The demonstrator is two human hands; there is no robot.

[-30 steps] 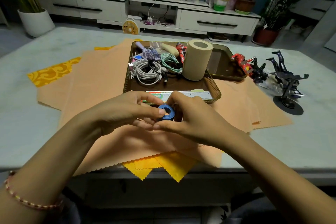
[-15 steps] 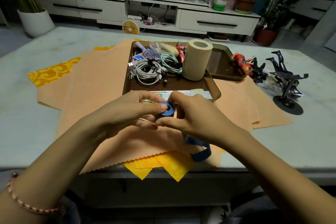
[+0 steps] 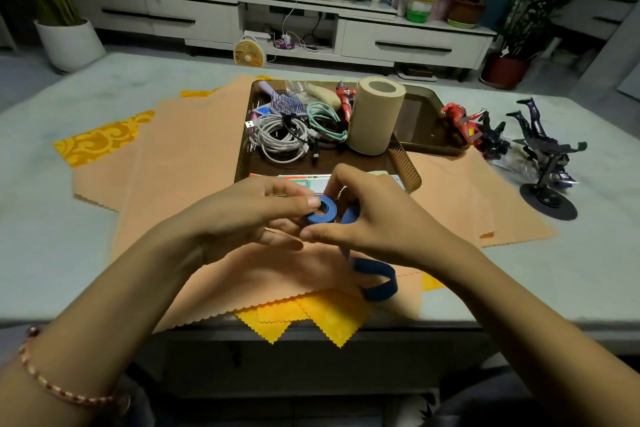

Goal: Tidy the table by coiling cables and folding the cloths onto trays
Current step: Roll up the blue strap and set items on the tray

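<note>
Winding flat blue strap-like cable (image 3: 320, 212) into a small tight coil, held in the air between both hands. Left hand (image 3: 242, 218) pinching the coil, thumb pressed on its top face. Right hand (image 3: 377, 222) curled round the coil's other side, fingertips guiding the band.

Loose blue tail (image 3: 381, 291) looping down below the right wrist onto scalloped peach cloth (image 3: 180, 163), close to the near edge of the pale worktop (image 3: 52, 218). Dark brown wire-rimmed tray (image 3: 412, 170) just beyond the knuckles, already holding a coiled white cable (image 3: 280, 139) and a coiled green cable (image 3: 325, 118).

Likely risks:
- Coil springing open on any easing of thumb pressure.
- Tail slipping over the near edge and tugging turns loose.
- Turns telescoping sideways from crooked feeding.
</note>
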